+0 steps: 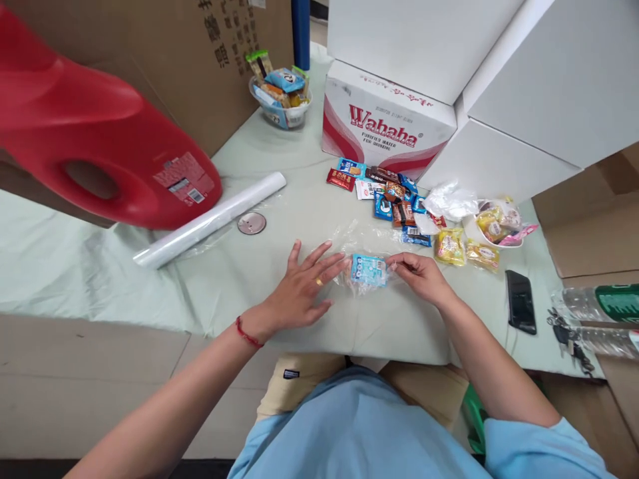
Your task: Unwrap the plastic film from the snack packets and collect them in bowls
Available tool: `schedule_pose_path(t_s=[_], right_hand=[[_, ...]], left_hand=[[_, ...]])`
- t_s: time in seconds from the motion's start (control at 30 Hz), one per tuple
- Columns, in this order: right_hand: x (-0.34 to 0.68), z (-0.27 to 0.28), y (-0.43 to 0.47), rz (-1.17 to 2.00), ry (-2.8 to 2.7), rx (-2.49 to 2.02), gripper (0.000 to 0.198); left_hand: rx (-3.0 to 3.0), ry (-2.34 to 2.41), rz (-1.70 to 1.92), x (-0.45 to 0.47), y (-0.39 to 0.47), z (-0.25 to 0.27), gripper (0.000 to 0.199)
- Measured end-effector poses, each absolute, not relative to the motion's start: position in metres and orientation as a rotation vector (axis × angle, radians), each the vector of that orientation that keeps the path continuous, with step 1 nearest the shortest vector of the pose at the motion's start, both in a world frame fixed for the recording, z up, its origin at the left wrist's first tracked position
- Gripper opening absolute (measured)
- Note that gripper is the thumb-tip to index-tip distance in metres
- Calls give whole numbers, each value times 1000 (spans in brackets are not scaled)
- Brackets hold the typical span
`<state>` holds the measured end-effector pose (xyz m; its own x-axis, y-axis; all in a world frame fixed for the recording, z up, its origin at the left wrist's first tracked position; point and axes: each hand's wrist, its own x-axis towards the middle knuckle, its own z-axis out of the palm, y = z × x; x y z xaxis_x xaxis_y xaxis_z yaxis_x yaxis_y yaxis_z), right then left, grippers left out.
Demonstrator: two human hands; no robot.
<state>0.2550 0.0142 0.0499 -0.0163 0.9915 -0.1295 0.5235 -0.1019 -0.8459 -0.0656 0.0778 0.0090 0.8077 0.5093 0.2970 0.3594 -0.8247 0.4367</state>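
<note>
A light-blue snack packet (369,269) lies on the table in front of me, with crumpled clear plastic film (363,236) around it. My left hand (302,286) is spread flat, palm down, and its fingertips touch the film at the packet's left end. At the right end, thumb and fingers of my right hand (418,273) pinch the film's edge. Beyond the packet lies a loose group of small wrapped snacks (394,193). Left of my left hand, a roll of clear plastic film (214,219) lies slanted, beside a round pinkish disc (251,223).
A big red jug (114,146) stands at the left. Behind are a snack-filled clear bowl (289,118), a Wahaha water carton (384,123) and white boxes (524,153). To the right lie yellow snack packs (450,247), a white bowl (499,244), a phone (520,301), keys (569,339) and bottles (606,303).
</note>
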Motion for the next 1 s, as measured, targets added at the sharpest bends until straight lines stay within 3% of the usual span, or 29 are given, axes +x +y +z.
schedule_pose_path(t_s=[0.1,0.23,0.43,0.53,0.63,0.77,0.87,1.0], right_hand=[[256,49,16,1096,-1527,-1699,34],[261,52,17,1210,-1429,-1732,40],[276,48,17,1222,-1329,-1875,49],[283,41,16,1043,-1453,-2061,45],[286,40,21,628,-1711,-2233,40],[279,49,48,367,-1920,-2120,38],[261,48,81,372,-2094,-1990,37],[235,34,119,338,-2151,-2101,59]], left_hand=[[2536,735,584,-55,90,6,77],[2412,772,544,-56,107,3,30],[2051,1065,762,-63,111,0,39],[1934,1399,790,-58,114,-5,35],[1831,1711,841,-59,117,-3,14],[1696,1976,1234,-71,98,17,18],[1968,1792,1458,-63,64,34,20],[2483,1135,1040,-18,36,37,36]])
